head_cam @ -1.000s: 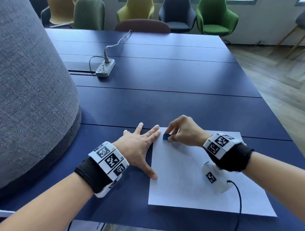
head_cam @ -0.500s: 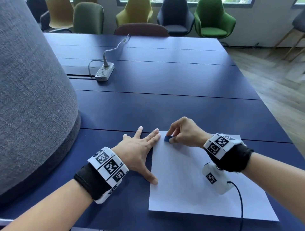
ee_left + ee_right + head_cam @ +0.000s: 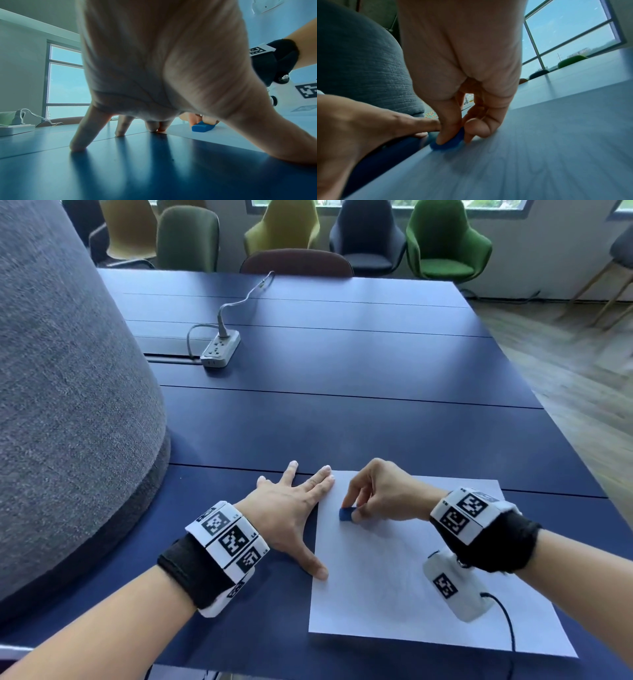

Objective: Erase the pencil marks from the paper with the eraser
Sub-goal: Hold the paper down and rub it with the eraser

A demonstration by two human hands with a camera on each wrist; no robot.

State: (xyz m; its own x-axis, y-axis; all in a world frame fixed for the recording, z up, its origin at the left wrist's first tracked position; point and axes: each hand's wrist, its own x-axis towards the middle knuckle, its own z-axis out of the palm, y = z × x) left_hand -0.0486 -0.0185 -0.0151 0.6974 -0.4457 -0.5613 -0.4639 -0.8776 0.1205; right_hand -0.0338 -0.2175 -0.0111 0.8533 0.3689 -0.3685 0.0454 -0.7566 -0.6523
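**Inspector A:** Item one, the eraser [image 3: 345, 514]. One only, blue. It sits on the paper [image 3: 411, 594], pressed down near the paper's far left corner. The right hand [image 3: 383, 494] holds it: thumb and forefinger are curled and pinched on its sides, and the other fingers [image 3: 479, 127] are tucked in beside it.

**Inspector B:** And the sheet?

**Inspector A:** One sheet, white, lying flat on the table [image 3: 342, 371] at the near edge. The left hand [image 3: 287, 508] is spread wide and holds nothing. Its thumb tip rests on the paper's left edge and one fingertip on the far left corner, while the rest lie on the table just beside the paper.

**Inspector B:** Step in hand?

**Inspector A:** My judgement: rubbing is under way, with the left hand bracing the sheet. Faint grey pencil marks [image 3: 394, 573] show across the middle of the paper, nearer the person than the eraser. I cannot count them or trace their shape. So the work looks unfinished.

**Inspector B:** Next move?

**Inspector A:** Most likely a stroke drawn from the far left corner towards those marks. It calls for steady downward pressure, and the left hand should keep the sheet from creeping or creasing.

**Inspector B:** Other items?

**Inspector A:** One power strip [image 3: 221, 349], corded, on the table well beyond the paper. One large grey fabric-covered form [image 3: 68, 405], left of the paper.
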